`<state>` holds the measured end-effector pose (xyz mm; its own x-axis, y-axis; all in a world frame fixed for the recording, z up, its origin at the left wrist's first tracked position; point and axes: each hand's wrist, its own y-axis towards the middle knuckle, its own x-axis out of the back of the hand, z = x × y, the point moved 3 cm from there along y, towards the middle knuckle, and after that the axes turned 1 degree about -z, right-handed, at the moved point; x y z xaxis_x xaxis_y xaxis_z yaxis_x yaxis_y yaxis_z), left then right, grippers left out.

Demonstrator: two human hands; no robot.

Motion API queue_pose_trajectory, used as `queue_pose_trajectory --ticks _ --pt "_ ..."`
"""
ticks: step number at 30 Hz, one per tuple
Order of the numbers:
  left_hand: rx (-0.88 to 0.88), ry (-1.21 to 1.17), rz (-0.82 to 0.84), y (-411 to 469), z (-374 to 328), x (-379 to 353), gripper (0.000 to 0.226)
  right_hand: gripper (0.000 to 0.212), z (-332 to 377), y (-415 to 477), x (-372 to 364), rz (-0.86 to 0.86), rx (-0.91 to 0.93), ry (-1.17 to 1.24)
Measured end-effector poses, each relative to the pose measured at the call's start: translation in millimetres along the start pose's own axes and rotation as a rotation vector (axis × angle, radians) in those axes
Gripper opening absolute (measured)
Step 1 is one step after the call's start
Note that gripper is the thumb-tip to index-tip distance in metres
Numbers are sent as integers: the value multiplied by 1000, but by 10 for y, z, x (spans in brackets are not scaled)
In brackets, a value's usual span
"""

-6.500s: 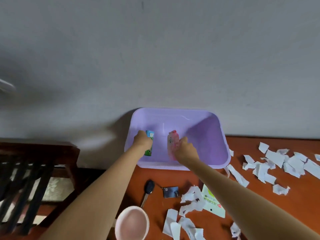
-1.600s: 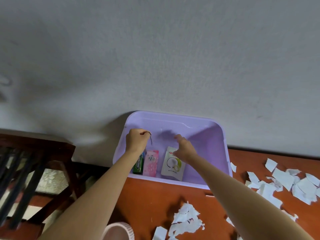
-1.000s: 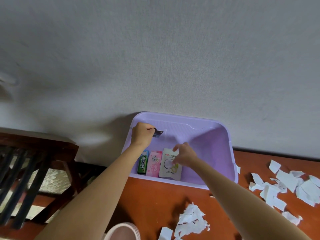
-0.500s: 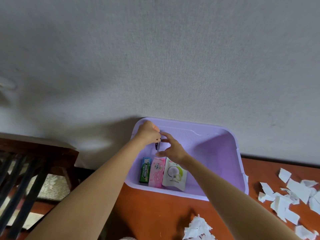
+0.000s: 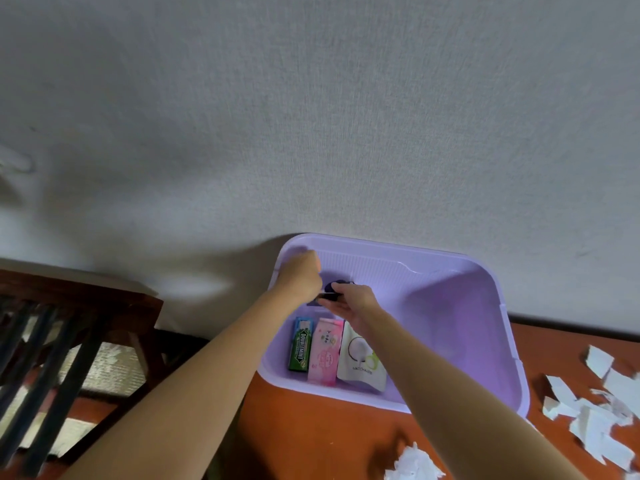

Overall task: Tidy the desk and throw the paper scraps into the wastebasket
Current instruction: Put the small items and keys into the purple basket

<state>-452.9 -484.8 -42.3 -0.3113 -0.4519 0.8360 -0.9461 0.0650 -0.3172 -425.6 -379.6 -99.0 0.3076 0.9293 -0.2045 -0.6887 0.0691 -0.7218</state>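
A lilac plastic bin (image 5: 516,355) stands on the orange-brown desk (image 5: 311,431) against the wall. Both hands meet over its back left corner. My left hand (image 5: 300,278) is curled into a fist and my right hand (image 5: 350,302) pinches a small dark item (image 5: 331,294) held between the two hands; what the item is stays unclear. In the bin's front left lie a green gum pack (image 5: 300,344), a pink packet (image 5: 325,353) and a white pouch (image 5: 361,362) side by side. White paper scraps (image 5: 595,407) litter the desk to the right, and another heap of paper scraps (image 5: 412,465) lies at the bottom edge.
A dark wooden chair (image 5: 69,341) stands left of the desk, with patterned floor beneath it. A grey wall (image 5: 346,133) rises right behind the bin. The desk's left edge runs just under my left forearm.
My hands have come together at the bin's back left, both now on the small dark item. The view has swung left, so the bin and scraps sit further right.
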Motion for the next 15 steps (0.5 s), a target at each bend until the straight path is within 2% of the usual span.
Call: queue_pose_trajectory --ticks 4,6,10,13,15 --pt "23 161 133 45 27 -172 32 26 -11 -22 -110 -28 -122 447" --pt "28 184 189 62 75 -238 30 21 -4 -46 -126 -47 -151 485" --pt "45 202 289 33 151 -284 35 11 58 -35 -11 -166 -109 88" --pt "25 189 330 21 131 -303 20 16 135 -9 99 -230 -87 -75" --pt "24 156 378 -4 103 -310 17 18 191 3 164 -261 -67 -164"
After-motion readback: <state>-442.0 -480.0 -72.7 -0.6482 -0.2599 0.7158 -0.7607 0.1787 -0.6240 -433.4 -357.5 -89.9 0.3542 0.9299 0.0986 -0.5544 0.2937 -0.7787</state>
